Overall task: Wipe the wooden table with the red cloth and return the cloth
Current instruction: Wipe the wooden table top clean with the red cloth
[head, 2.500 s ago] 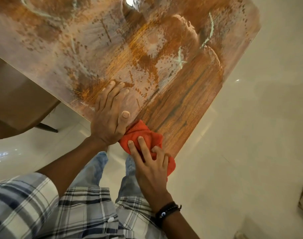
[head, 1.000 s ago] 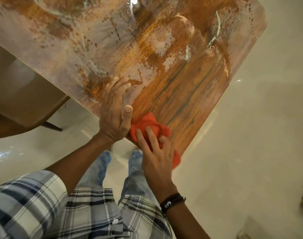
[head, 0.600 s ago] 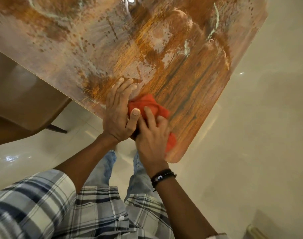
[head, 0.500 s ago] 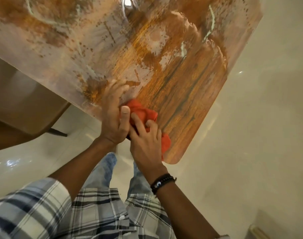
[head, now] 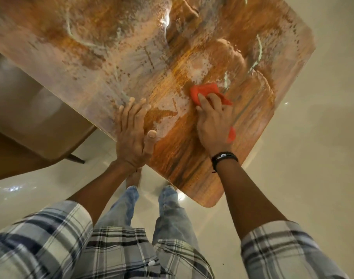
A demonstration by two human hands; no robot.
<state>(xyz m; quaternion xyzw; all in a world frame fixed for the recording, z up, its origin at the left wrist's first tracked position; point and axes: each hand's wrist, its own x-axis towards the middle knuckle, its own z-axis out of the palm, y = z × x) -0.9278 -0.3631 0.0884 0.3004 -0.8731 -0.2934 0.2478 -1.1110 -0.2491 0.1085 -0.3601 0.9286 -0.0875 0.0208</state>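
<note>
Two hands on wooden worktop (head: 91,57): left hand (head: 132,135) flat near edge, grip apart; right hand (head: 214,121) grip apart, straight fingers (head: 204,100) pressing red cloth (head: 204,90) down.

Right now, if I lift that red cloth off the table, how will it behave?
Probably floppy: the red cloth bunches in folds under the right hand. Likely light and easy to slide, since the wooden table looks glossy.

The worktop (head: 91,57) is left open beyond the left hand (head: 131,135) and the right hand (head: 214,121), and a gap is seen between them. The left edge is flanked by a chair (head: 41,121).
</note>
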